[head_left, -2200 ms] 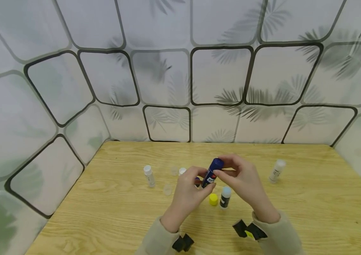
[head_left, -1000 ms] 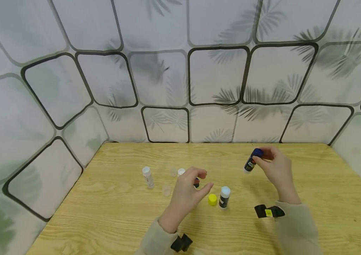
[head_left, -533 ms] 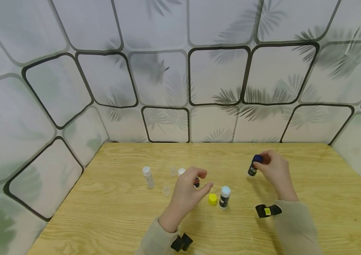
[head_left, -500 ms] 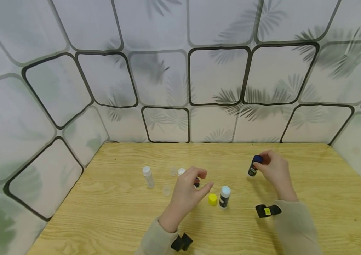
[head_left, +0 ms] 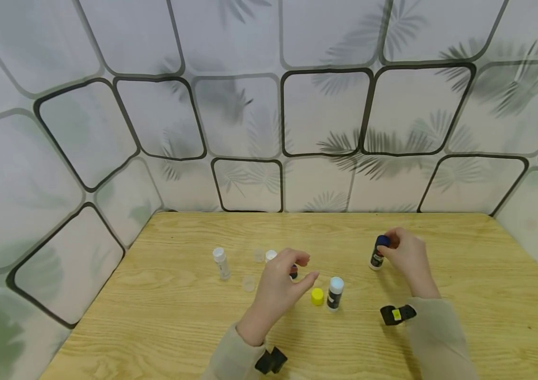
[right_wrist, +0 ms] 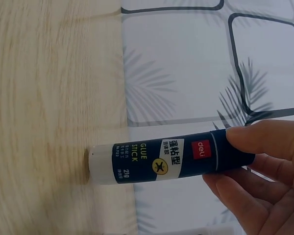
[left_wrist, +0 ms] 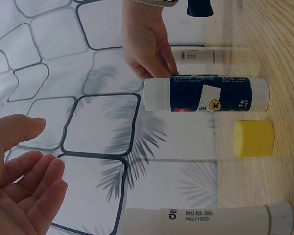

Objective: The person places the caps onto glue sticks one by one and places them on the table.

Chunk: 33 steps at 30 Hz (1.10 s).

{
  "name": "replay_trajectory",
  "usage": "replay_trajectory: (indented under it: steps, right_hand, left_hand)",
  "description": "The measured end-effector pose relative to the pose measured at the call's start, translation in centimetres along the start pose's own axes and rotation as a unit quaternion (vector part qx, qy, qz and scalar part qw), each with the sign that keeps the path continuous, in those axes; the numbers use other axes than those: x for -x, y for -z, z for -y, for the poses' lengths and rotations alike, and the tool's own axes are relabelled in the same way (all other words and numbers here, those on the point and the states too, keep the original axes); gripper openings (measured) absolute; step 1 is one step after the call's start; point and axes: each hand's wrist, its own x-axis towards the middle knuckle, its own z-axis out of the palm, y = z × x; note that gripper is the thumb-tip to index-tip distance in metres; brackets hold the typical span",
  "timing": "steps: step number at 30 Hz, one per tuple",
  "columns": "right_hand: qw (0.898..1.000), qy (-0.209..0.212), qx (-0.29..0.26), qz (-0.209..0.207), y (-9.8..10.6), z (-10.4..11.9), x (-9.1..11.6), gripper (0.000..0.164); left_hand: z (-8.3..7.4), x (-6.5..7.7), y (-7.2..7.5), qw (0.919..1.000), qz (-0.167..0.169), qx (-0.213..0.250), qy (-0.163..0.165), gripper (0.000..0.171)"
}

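My right hand (head_left: 406, 258) pinches a glue stick (head_left: 379, 253) by its dark blue cap, towards the right of the table. It stands nearly upright, its white base at or just above the wood; the right wrist view shows its navy label (right_wrist: 161, 159). My left hand (head_left: 278, 285) hovers over the middle, thumb and fingers apart, holding nothing. Beside it are a yellow cap (head_left: 317, 296) and a navy-labelled glue stick with a pale cap (head_left: 335, 293). A white-topped item (head_left: 270, 256) and a dark blue one (head_left: 294, 271) are partly hidden behind the left hand.
A white glue stick (head_left: 221, 263) stands at the left. Two clear caps (head_left: 248, 283) lie between it and my left hand. The left wrist view shows another white glue stick (left_wrist: 201, 56) beyond the right hand. A patterned curtain (head_left: 245, 121) rises behind the wooden table (head_left: 164, 327).
My right hand has carried the blue-capped glue stick from my left hand to the right side, then lowered and straightened it. The left hand has let go and stays in place.
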Motion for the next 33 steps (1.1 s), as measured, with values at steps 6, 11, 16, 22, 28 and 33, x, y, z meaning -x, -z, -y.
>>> replay_trajectory:
  steps: [6,11,16,22,28,33]
  right_hand:
    - [1.0,-0.003,0.003,0.012,-0.13,-0.13,0.09,0.036]
    - [1.0,-0.003,-0.005,0.01,-0.32,-0.3,0.18,0.037]
    - [1.0,0.002,-0.012,-0.002,-0.59,-0.44,0.21,0.036]
    - [1.0,0.004,-0.021,-0.007,-0.86,-0.48,0.02,0.037]
    - [1.0,0.002,-0.018,-0.007,-0.86,-0.46,-0.09,0.037]
    - [1.0,0.003,-0.02,-0.006,-0.8,-0.48,-0.14,0.037]
  left_hand:
    - [0.03,0.09,0.02,1.0,0.005,-0.002,0.003,0.022]
    - [-0.06,0.16,0.16,0.9999,0.009,-0.001,0.006,0.022]
    - [-0.14,0.25,0.33,0.9999,0.009,-0.002,0.003,0.022]
    - [-0.1,0.22,0.32,0.9999,0.011,-0.005,0.004,0.022]
    - [-0.12,0.17,0.31,0.9999,0.012,-0.005,0.0,0.022]
    - [-0.12,0.09,0.34,0.9998,0.017,-0.007,-0.005,0.023]
